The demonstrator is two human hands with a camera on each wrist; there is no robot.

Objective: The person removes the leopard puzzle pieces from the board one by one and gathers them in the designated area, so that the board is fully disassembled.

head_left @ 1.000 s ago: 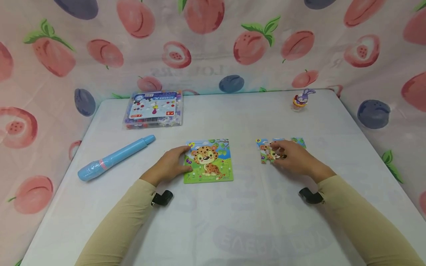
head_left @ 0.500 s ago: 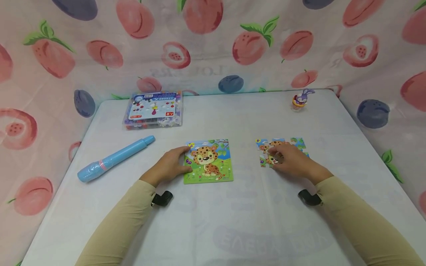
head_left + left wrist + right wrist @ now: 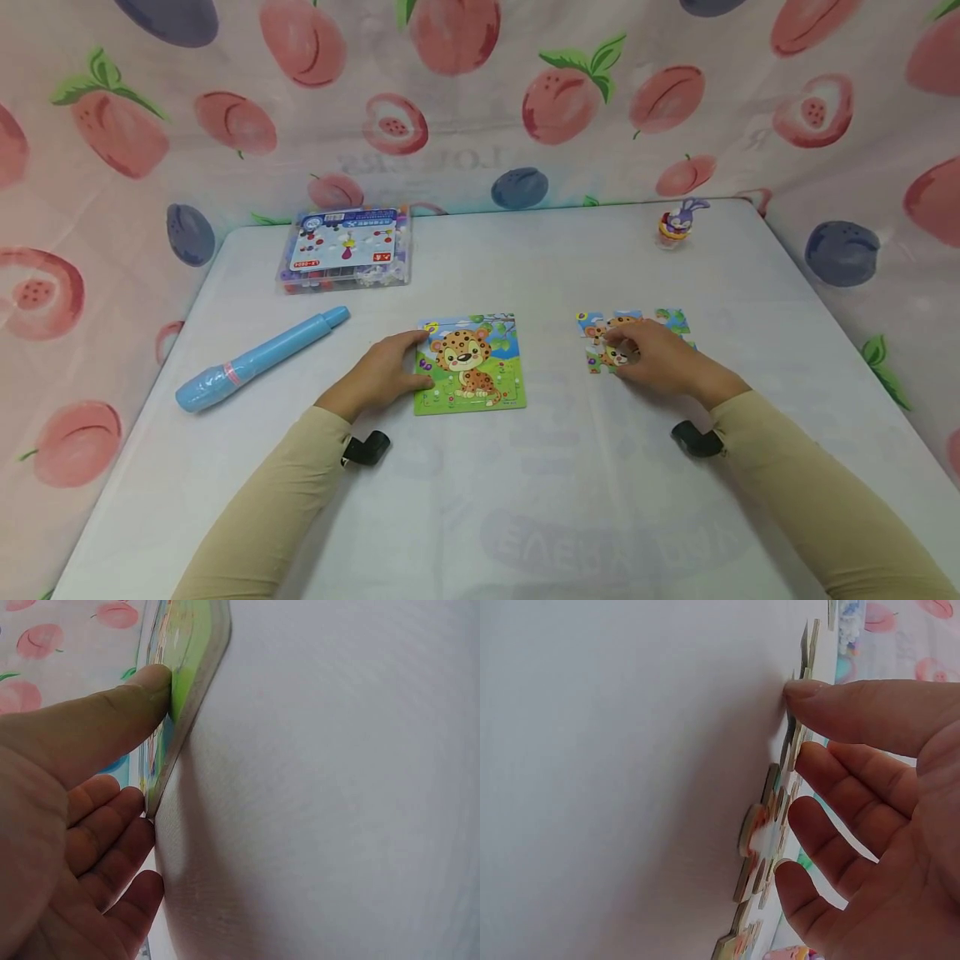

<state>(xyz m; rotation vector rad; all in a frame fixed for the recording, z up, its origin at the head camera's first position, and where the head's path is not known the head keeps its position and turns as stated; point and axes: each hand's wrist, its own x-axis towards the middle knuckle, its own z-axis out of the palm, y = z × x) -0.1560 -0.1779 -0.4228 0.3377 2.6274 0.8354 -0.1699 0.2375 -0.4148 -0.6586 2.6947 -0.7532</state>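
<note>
My left hand rests at the left edge of a square leopard picture board, thumb and fingertip touching its rim. In the left wrist view the thumb lies on the board's green edge, with the other fingers loosely bent beside it. To the right, my right hand pinches a puzzle piece between thumb and fingertips, low among partly joined leopard puzzle pieces. The palm hides part of that puzzle. The right wrist view shows several thin pieces edge-on beside the fingers.
A clear plastic box of beads sits at the back left. In front of it lies a blue wrapped tube. A small purple rabbit figure stands at the back right. A fruit-print cloth hangs behind the table.
The right hand has shifted slightly left, and the lower-left pieces beside its fingers have moved a little toward me, then slightly back. The left hand and board stay in place.
</note>
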